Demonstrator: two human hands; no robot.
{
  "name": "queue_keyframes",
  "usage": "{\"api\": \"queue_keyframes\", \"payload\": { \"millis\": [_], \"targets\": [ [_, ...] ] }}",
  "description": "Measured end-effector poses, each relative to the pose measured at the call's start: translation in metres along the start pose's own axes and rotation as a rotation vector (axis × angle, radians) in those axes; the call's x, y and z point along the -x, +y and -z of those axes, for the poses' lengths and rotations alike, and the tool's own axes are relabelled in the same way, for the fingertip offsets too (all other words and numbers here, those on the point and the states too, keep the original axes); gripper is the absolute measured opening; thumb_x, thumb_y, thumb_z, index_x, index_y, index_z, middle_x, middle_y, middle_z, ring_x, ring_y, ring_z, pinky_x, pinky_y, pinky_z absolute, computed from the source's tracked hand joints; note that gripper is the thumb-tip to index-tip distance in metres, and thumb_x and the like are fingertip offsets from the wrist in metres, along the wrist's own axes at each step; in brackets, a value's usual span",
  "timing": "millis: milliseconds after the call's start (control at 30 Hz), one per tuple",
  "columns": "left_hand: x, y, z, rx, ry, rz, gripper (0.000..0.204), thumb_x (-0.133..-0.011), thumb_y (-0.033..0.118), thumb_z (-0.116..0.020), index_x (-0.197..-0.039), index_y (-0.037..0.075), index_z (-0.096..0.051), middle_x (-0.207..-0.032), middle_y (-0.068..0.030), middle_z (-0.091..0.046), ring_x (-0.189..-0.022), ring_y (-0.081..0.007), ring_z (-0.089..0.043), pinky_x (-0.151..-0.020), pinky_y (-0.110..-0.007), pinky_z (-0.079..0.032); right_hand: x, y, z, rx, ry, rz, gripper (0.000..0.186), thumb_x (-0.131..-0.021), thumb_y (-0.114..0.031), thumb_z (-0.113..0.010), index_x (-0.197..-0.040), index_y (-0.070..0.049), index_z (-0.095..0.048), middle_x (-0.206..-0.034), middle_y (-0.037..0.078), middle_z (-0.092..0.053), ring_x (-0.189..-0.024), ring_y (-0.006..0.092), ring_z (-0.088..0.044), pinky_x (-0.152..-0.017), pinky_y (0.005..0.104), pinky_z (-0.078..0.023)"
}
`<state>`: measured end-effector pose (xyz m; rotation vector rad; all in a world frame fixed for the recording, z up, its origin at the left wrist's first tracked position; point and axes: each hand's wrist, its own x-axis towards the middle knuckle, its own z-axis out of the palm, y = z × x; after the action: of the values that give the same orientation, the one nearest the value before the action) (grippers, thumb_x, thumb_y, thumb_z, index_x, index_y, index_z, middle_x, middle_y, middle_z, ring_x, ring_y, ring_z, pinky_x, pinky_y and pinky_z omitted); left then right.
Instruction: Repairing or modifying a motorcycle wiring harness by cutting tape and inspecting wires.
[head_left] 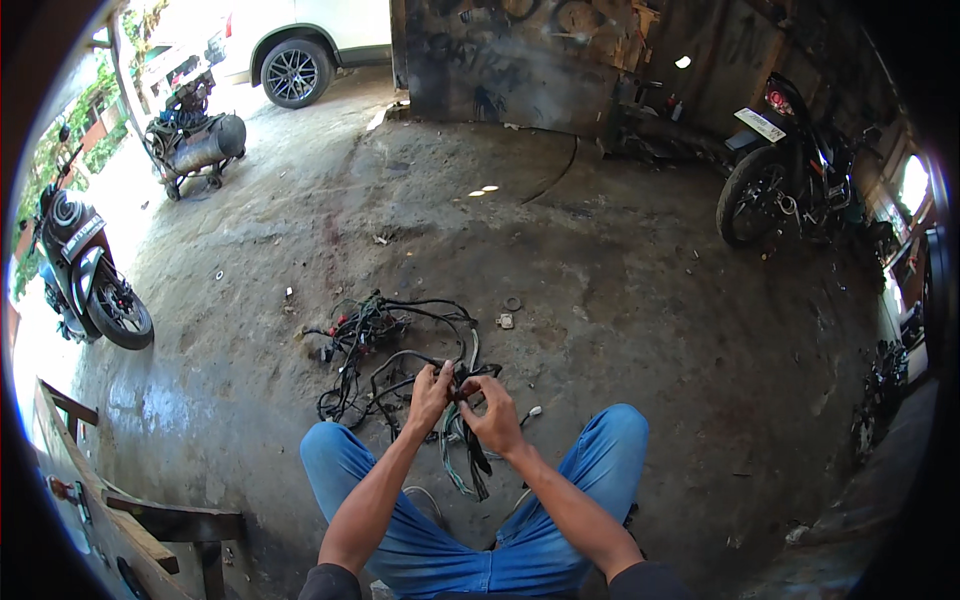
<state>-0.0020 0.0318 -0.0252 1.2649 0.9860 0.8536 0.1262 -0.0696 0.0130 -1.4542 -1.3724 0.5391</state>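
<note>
Scooter (95,265) at the far left stands on the bare grey floor (650,330), front wheel turned toward the middle. Below it a wooden bench (175,518) juts in; above, a wheeled air compressor (200,148) shows its dark tank, with part of a white car (360,28) just beyond. Next comes the wiring harness (347,340), a black tangle with red bits lying on the floor, its loops running up to the hands in front of the knees. The left hand (430,400) is clamped on a dark stretch of it, thumb uppermost. Green and black wires hang below. Close beside, the right hand (492,415) pinches the same bundle between thumb and curled fingers; the exact piece is too small to tell. Beyond the hands lie a small pale block (505,321) and a ring (512,303). A motorcycle (795,180) stands at the far right.
</note>
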Motion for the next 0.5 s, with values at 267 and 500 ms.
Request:
{"api": "queue_keyframes", "payload": {
  "millis": [267, 500],
  "targets": [
    [0.002, -0.002, -0.001, 0.137, 0.034, -0.142, 0.029, -0.108, 0.034, -0.055, -0.107, 0.006, -0.062, -0.075, 0.0060, -0.053, -0.059, -0.0022, -0.045, -0.051, -0.022, -0.035, 0.009, -0.006, -0.009, 0.163, 0.112, 0.085, 0.038, -0.079, -0.012, -0.081, -0.113, -0.006, -0.066, -0.109, 0.010, -0.066, -0.109, 0.0287, -0.061, -0.095, 0.0425, -0.047],
    [0.016, 0.022, -0.016, 0.179, 0.021, -0.008, 0.038, -0.108, 0.037, -0.053, -0.138, 0.015, -0.061, -0.084, 0.0027, -0.057, -0.068, -0.0046, -0.055, -0.055, -0.025, -0.048, 0.017, 0.008, -0.018, 0.074, 0.316, -0.158, 0.026, -0.080, -0.012, -0.082, -0.103, -0.002, -0.074, -0.102, 0.011, -0.060, -0.096, 0.0263, -0.064, -0.085, 0.0376, -0.051]
  ]
}}
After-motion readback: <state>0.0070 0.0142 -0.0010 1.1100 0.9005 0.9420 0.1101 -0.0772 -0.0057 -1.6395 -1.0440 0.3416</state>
